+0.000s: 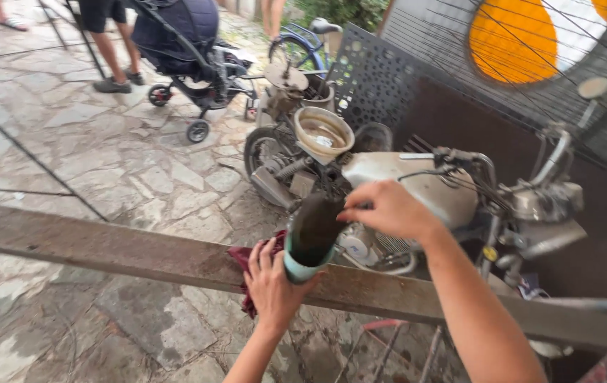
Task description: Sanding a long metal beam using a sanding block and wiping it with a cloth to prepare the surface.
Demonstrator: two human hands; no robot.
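We take the beam (105, 248), a long rusty bar crossing the view, as our landmark. Its left end leaves the frame, and its right part runs behind our right forearm. The bottle (312, 232), dark with a pale base, stands tilted just above the beam at its middle; its neck is covered by our right hand (388, 209), so we cannot tell whether it is capped. Our left hand (273, 280) rises from below the beam, palm up, fingers closed around the bottle's base. A dark red rag (246, 259) lies pressed between that hand and the beam; most of it is hidden. Our right hand reaches in from the lower right, wrist bent, fingertips pinched narrow on the bottle's top. Beyond the beam stands an old motorcycle (417, 191), partly screened by both arms. Farther beyond, a stroller (183, 42) and a person's legs (108, 53) are cut off at the top edge.
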